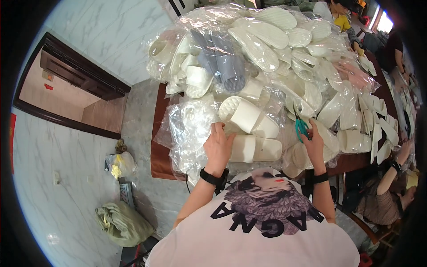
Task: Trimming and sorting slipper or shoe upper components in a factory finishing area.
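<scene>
A pair of cream slide slippers lies before me: the upper slipper (247,116) is tilted, and the lower slipper (265,149) lies sideways just below it. My left hand (217,147) rests at their left ends, over the edge of a pile of clear plastic bags (189,129). Its thumb and fingers are apart, with nothing visible between them. To the right of the pair, my right hand (315,144) is closed on scissors (301,127) with teal handles. Their blades point up and away, above bagged cream slippers.
Bagged slippers heap up across the far table, including a grey-blue pair (220,62) and a pink pair (351,73). Loose cream slippers (380,133) stand at the right. Other people work at the right edge. A green sack (122,224) sits on the floor at left.
</scene>
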